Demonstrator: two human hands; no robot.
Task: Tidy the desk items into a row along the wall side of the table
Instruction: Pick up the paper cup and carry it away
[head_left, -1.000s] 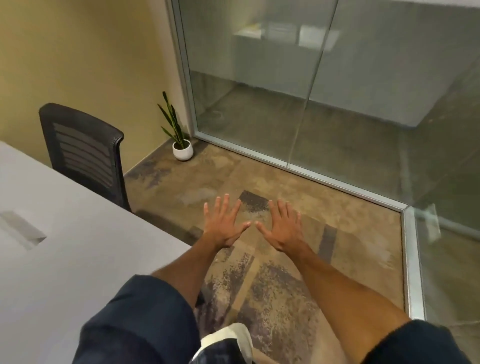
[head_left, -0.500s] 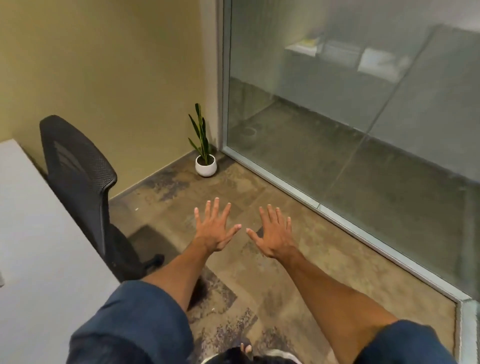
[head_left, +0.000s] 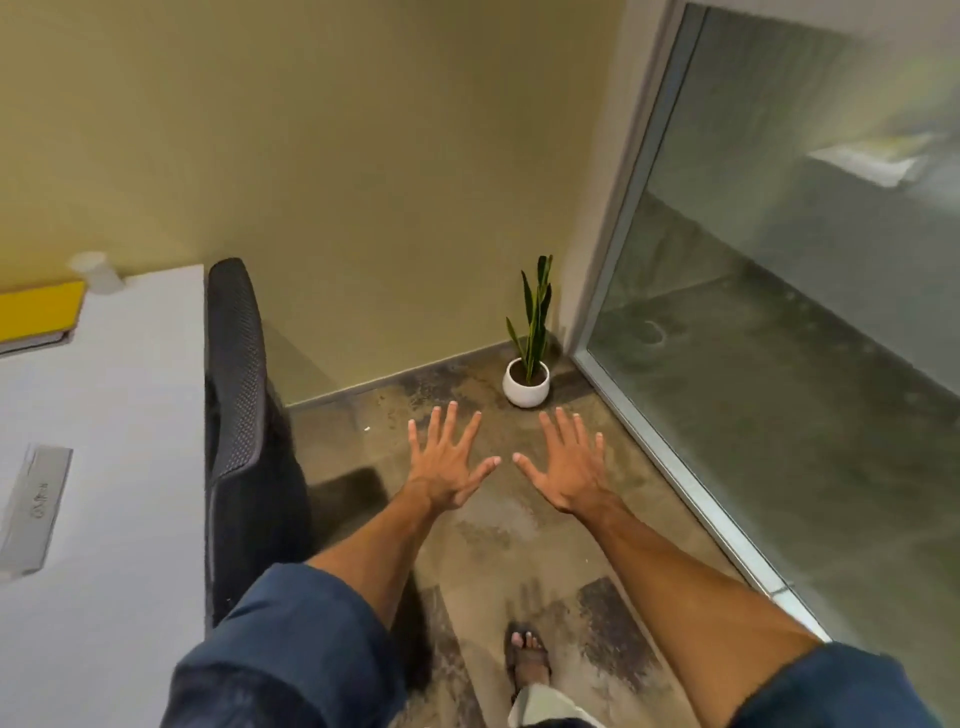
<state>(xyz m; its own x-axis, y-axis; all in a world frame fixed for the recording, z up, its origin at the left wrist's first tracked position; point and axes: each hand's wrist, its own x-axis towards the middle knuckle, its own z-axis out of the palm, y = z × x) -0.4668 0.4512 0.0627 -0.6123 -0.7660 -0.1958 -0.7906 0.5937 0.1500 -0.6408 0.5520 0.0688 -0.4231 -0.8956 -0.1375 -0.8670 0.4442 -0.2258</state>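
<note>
Both our left hand (head_left: 451, 467) and right hand (head_left: 567, 470) are spread, holding nothing; next we must reach the yellow notebook (head_left: 36, 312) upper left.

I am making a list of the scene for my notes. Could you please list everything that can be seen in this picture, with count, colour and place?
table: 1, white, left side
yellow book: 1, yellow, far end of the table, at the left edge
small cup: 1, white, blurred, table's far corner near the wall
grey panel: 1, grey, set in the tabletop
office chair: 1, black, beside the table
potted plant: 1, green leaves in a white pot, floor corner
glass partition: 1, frosted, right side
foot in a sandal: 1, bottom centre
left hand: 1, open, empty, over the floor
right hand: 1, open, empty, over the floor
</note>
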